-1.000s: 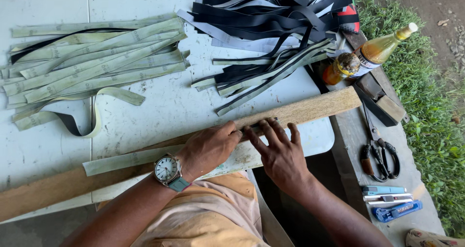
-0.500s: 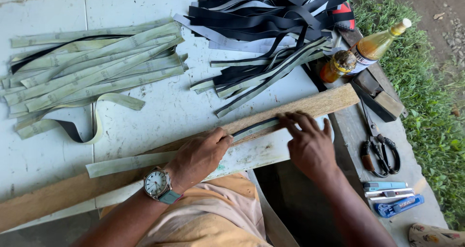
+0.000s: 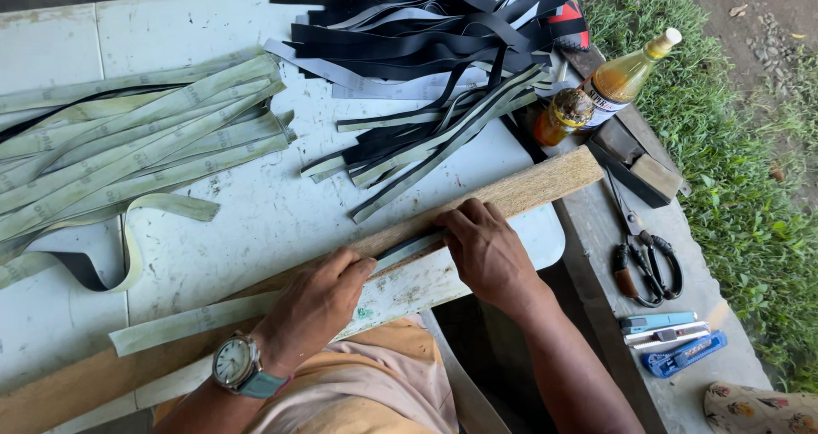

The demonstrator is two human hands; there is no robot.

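Outdoor white table (image 3: 256, 204), piles of cut strips (image 3: 128, 144) already upper left, while left hand (image 3: 319, 302) and right hand (image 3: 486, 251) press flat, pinning another strip (image 3: 409, 248) against the wooden board (image 3: 528, 187) mid-frame, so probably plenty left.

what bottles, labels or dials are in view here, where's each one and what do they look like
Tall bottle: table's right edge by the grass, clear with amber liquid, pale cap, white label.
Small bottle: just left of the tall one, orange liquid, dark crusted top.
Wristwatch: on the left hand's wrist, round pale dial, teal strap.
Green strips: left on the table, faint repeated print.
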